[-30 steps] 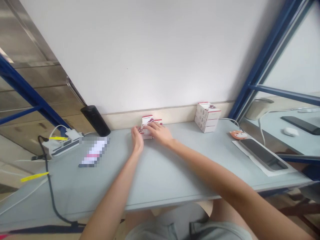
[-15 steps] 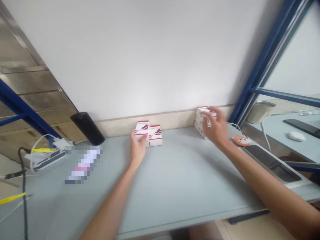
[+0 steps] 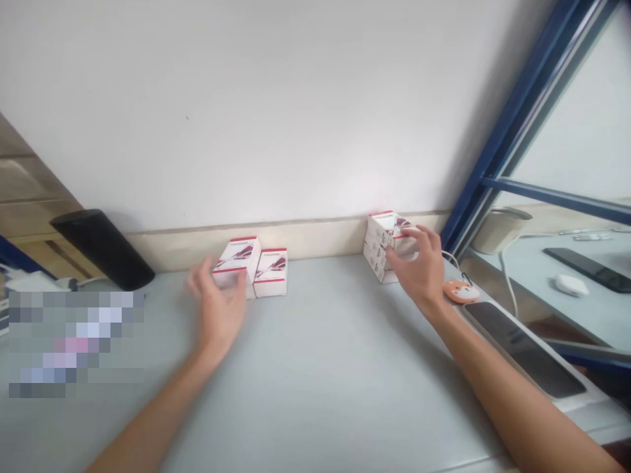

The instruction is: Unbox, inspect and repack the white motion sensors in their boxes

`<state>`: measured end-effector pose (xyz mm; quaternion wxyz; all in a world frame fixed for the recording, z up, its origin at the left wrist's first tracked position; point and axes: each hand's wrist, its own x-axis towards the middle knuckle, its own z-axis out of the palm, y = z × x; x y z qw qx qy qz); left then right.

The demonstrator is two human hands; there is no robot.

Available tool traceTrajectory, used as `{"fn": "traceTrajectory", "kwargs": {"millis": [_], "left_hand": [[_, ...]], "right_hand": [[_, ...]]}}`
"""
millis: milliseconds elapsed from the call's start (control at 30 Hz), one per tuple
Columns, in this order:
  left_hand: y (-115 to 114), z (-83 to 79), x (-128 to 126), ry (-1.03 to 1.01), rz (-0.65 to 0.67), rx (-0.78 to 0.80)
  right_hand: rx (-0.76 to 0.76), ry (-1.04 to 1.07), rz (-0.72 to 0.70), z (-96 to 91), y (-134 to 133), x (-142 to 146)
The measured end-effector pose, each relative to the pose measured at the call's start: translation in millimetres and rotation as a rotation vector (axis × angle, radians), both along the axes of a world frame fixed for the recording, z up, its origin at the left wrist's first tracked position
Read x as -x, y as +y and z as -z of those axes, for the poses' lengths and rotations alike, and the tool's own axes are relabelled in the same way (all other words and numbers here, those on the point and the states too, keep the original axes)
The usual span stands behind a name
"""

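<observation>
At the left, a small white box with red edges and a dark printed top point(image 3: 237, 251) sits higher than a matching box point(image 3: 271, 268) close beside it. What supports the higher one is mostly hidden by my left hand point(image 3: 219, 312). That hand is open, its thumb before the box front and its fingers spread off the left side. Against the wall at the right, similar boxes are stacked point(image 3: 375, 253). My right hand point(image 3: 419, 266) grips the upper box point(image 3: 387, 220) there, thumb low at its front and fingers over its right side.
A black cylinder point(image 3: 106, 249) leans by the wall at the left, near a pixelated patch. Right of the boxes lie an orange-and-white animal-faced item point(image 3: 461, 290) and a dark-screened device point(image 3: 522, 348). Blue frame bars point(image 3: 497, 138) edge a glass pane with reflections.
My left hand has loosened from the higher left box and spread its fingers. My right hand has closed onto the upper box of the right stack. The view has turned slightly right.
</observation>
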<state>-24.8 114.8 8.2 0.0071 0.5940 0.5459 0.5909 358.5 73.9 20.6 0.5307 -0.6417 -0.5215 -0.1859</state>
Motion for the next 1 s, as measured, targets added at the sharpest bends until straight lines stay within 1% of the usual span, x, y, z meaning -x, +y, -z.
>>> {"fn": "traceTrajectory", "kwargs": {"millis": [33, 67, 100, 133, 167, 200, 233, 267, 333, 367, 433, 467, 533, 567, 633, 700, 800, 900, 1000], "left_hand": [[-6, -2.7, -5, 0.057, 0.004, -0.099], [-13, -4.1, -11, 0.096, 0.040, -0.186], [-20, -3.7, -18, 0.111, 0.110, -0.253], [-27, -1.5, -26, 0.112, 0.236, -0.246], [-34, 2.1, -34, 0.072, 0.381, -0.165], [-40, 6.5, -43, 0.007, 0.553, -0.018], [-46, 11.0, -50, -0.072, 0.707, 0.109], [-51, 14.6, -56, -0.138, 0.836, 0.200], [-58, 17.3, -64, -0.196, 1.040, 0.271], [-60, 16.3, -65, -0.210, 1.092, 0.280], [-62, 11.8, -64, -0.235, 1.068, 0.277], [-63, 9.9, -62, -0.246, 1.018, 0.262], [-65, 9.3, -59, -0.203, 0.846, 0.221], [-66, 10.7, -58, -0.142, 0.765, 0.201], [-67, 14.8, -57, 0.014, 0.643, 0.156], [-67, 17.5, -55, 0.164, 0.586, 0.104], [-66, 16.3, -53, 0.336, 0.532, 0.004], [-67, 13.4, -52, 0.421, 0.503, -0.064], [-69, 13.2, -54, 0.440, 0.487, -0.072]], "right_hand": [[-0.052, -0.009, -0.025, -1.9, -2, 2], [-0.104, -0.013, -0.066, -3.2, -4, 6], [-0.148, -0.009, -0.128, -3.7, -7, 12], [-0.183, 0.006, -0.214, -3.2, -10, 21], [-0.205, 0.034, -0.318, -2.0, -14, 32], [-0.207, 0.079, -0.429, 0.0, -18, 44], [-0.193, 0.130, -0.536, 2.5, -23, 58], [-0.165, 0.173, -0.638, 5.2, -28, 73], [-0.044, 0.220, -0.834, 9.9, -39, 99], [0.017, 0.223, -0.914, 11.6, -44, 109], [0.145, 0.196, -1.007, 13.3, -52, 119], [0.211, 0.162, -1.019, 13.2, -54, 119], [0.310, 0.082, -1.001, 11.7, -57, 114], [0.322, 0.045, -0.986, 10.3, -57, 110], [0.273, -0.009, -0.979, 6.9, -58, 104], [0.218, -0.047, -1.011, 3.3, -59, 102], [0.230, -0.103, -1.013, -0.5, -62, 106], [0.248, -0.113, -0.962, -0.7, -65, 110], [0.212, -0.095, -0.974, 1.3, -65, 111]]}}
